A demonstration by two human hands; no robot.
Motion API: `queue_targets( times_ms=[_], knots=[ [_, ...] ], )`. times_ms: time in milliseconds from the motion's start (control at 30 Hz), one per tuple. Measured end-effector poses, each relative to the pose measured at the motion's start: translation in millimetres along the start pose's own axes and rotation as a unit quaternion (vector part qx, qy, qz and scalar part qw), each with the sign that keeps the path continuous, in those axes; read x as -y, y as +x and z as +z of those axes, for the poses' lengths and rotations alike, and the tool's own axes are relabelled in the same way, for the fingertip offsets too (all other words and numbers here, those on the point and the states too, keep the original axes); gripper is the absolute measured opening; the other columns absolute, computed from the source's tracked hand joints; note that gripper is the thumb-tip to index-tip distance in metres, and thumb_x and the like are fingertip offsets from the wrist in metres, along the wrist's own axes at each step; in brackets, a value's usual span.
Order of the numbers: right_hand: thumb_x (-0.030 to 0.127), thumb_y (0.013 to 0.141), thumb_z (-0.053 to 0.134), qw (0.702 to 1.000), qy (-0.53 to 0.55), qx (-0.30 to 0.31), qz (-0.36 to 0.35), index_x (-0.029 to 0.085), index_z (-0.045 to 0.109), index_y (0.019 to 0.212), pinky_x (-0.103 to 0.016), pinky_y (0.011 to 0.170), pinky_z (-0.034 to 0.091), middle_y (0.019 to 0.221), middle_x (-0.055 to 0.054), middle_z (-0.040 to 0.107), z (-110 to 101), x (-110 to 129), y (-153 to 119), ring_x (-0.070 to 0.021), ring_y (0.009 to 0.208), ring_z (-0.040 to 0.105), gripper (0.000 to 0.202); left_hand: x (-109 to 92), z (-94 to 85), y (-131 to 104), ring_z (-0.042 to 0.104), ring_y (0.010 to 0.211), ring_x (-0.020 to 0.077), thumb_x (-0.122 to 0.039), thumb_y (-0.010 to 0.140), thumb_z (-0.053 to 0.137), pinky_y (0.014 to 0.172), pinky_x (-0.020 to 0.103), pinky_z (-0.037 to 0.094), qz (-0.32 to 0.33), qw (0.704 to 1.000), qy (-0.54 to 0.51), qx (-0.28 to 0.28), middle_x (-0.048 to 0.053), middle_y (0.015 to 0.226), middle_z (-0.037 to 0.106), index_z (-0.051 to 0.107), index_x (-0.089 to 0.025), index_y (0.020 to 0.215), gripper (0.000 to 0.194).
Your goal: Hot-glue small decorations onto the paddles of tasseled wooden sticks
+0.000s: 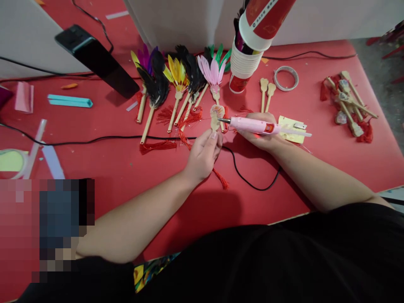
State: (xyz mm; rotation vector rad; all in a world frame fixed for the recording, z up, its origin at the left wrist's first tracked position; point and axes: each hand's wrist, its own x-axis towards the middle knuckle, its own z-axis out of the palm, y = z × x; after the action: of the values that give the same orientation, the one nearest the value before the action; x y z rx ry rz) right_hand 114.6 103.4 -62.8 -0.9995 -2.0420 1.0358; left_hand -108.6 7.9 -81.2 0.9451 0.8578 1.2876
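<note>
My left hand (204,155) pinches a small wooden fan handle (215,123), its wider end pointing away from me. On that end sits a pale, rounded, patterned piece (217,110). In my right hand (261,142) is a pink hot glue gun (252,125), with a translucent glue stick (299,133) protruding from its back. The gun's metal nozzle touches or nearly touches the handle's wide end. A red tassel (221,180) lies below my left hand. Just beyond are feather fans, among them a pink one (213,72) and a yellow one (177,75).
Stacked paper cups (246,62) stand at the back, near two bare wooden handles (264,94) and a tape roll (285,78). Several tasselled handles (350,103) are piled right. A black phone-like slab (97,61) leans at left. A black cable (104,138) crosses the red table (202,206).
</note>
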Motion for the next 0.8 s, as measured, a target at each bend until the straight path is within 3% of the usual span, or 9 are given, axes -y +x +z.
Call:
queue_targets(
  times_ms=[133, 233, 300, 367, 467, 600, 700, 800],
  knots=[
    [0.08, 0.102, 0.083, 1.0, -0.015, 0.002, 0.003, 0.029, 0.051, 0.071, -0.037, 0.061, 0.046, 0.063, 0.002, 0.049, 1, -3, 2, -0.02, 0.063, 0.056, 0.068, 3, -1.0, -1, 0.026, 0.049, 0.011, -0.081, 0.112, 0.076, 0.048, 0.029, 0.018, 0.007, 1.0, 0.019, -0.001, -0.009, 0.059, 0.037, 0.058, -0.026, 0.087, 0.063],
    [0.083, 0.097, 0.089, 0.999, 0.05, -0.009, 0.005, 0.028, 0.071, 0.084, -0.04, 0.07, 0.06, 0.076, -0.004, 0.07, 5, -6, 1, -0.0251, 0.075, 0.07, 0.059, 6, -2.2, -2, 0.028, 0.052, 0.0105, -0.078, 0.112, 0.078, 0.05, 0.029, 0.022, 0.026, 0.999, 0.037, -0.008, -0.008, 0.062, 0.039, 0.052, -0.026, 0.083, 0.065],
    [0.084, 0.089, 0.097, 0.994, 0.1, -0.021, 0.027, 0.026, 0.079, 0.093, -0.041, 0.073, 0.064, 0.079, -0.005, 0.075, 7, -8, -2, -0.0261, 0.077, 0.073, 0.06, 7, -2.4, -2, 0.03, 0.053, 0.0104, -0.075, 0.113, 0.079, 0.051, 0.029, 0.024, 0.031, 0.998, 0.047, -0.01, -0.008, 0.061, 0.04, 0.048, -0.026, 0.08, 0.067],
    [0.082, 0.085, 0.101, 0.99, 0.122, -0.018, 0.067, 0.025, 0.079, 0.088, -0.039, 0.066, 0.06, 0.069, -0.002, 0.069, 8, -9, -6, -0.0233, 0.067, 0.067, 0.061, 4, -1.7, -1, 0.029, 0.051, 0.0102, -0.076, 0.114, 0.077, 0.05, 0.029, 0.023, 0.029, 0.999, 0.044, -0.01, -0.008, 0.058, 0.039, 0.045, -0.027, 0.078, 0.069],
    [0.08, 0.088, 0.099, 0.982, 0.147, 0.003, 0.122, 0.027, 0.065, 0.067, -0.035, 0.054, 0.046, 0.053, 0.002, 0.055, 9, -9, -8, -0.0177, 0.054, 0.053, 0.067, -3, 0.6, -1, 0.026, 0.047, 0.0092, -0.081, 0.113, 0.074, 0.046, 0.027, 0.022, 0.021, 1.0, 0.022, -0.004, -0.009, 0.056, 0.036, 0.042, -0.027, 0.075, 0.073],
    [0.079, 0.087, 0.097, 0.96, 0.239, -0.018, 0.145, 0.031, 0.049, 0.062, -0.034, 0.047, 0.033, 0.05, 0.007, 0.038, 11, -5, -2, -0.0139, 0.047, 0.036, 0.073, -11, 2.5, -3, 0.029, 0.045, 0.0075, -0.088, 0.109, 0.075, 0.043, 0.023, 0.024, -0.001, 0.999, 0.001, 0.054, -0.008, 0.055, 0.038, 0.043, -0.026, 0.07, 0.08],
    [0.081, 0.088, 0.096, 0.954, 0.27, -0.028, 0.126, 0.031, 0.046, 0.061, -0.035, 0.049, 0.036, 0.049, 0.007, 0.035, 13, -3, -1, -0.014, 0.046, 0.035, 0.075, -12, 2.2, -4, 0.031, 0.041, 0.0066, -0.094, 0.106, 0.072, 0.039, 0.021, 0.025, -0.069, 0.991, -0.046, 0.106, -0.005, 0.056, 0.047, 0.043, -0.025, 0.069, 0.083],
    [0.083, 0.089, 0.095, 0.962, 0.243, -0.041, 0.116, 0.031, 0.049, 0.061, -0.036, 0.054, 0.044, 0.05, 0.006, 0.038, 12, -7, -6, -0.0157, 0.05, 0.044, 0.076, -14, 1.2, -1, 0.029, 0.039, 0.0065, -0.095, 0.111, 0.062, 0.034, 0.019, 0.026, -0.159, 0.972, -0.134, 0.111, -0.005, 0.056, 0.043, 0.038, -0.025, 0.067, 0.086]
  ],
)
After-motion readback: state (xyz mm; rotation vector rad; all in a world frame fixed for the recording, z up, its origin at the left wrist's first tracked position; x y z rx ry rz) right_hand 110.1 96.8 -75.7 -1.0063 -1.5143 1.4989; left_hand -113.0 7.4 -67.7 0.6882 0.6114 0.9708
